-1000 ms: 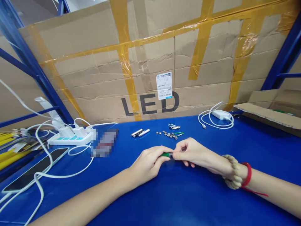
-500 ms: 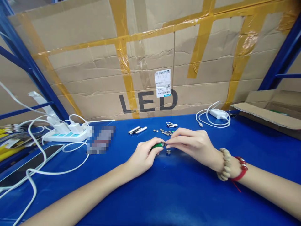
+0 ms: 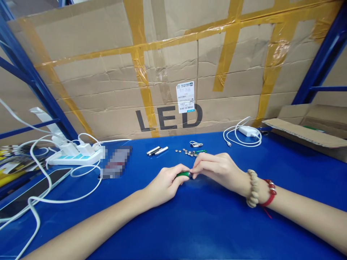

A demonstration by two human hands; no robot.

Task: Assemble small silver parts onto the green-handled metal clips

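My left hand [image 3: 166, 184] is closed around a small green tube [image 3: 183, 174], like a penlight body, with a shiny metal end pointing right. Most of the tube is hidden in the fingers. My right hand [image 3: 219, 169] is pinched at that metal end, thumb and fingertips touching it; whatever lies between them is too small to make out. Just beyond the hands lie several small round button cells [image 3: 189, 153]. Another green piece [image 3: 201, 151] is partly covered by the right hand.
Silver and black pen-like tubes [image 3: 157, 151] lie left of the cells. A small looped white cord [image 3: 196, 143] sits behind them. At left are a power strip [image 3: 77, 159], cables and a phone [image 3: 35, 191]. A white adapter [image 3: 248, 131] and an open carton [image 3: 306, 131] are at right.
Both hands have lowered slightly toward me, still together at the tube's end. The small metal pieces seen on the table below the right fingertips no longer show. The view has shifted a little.
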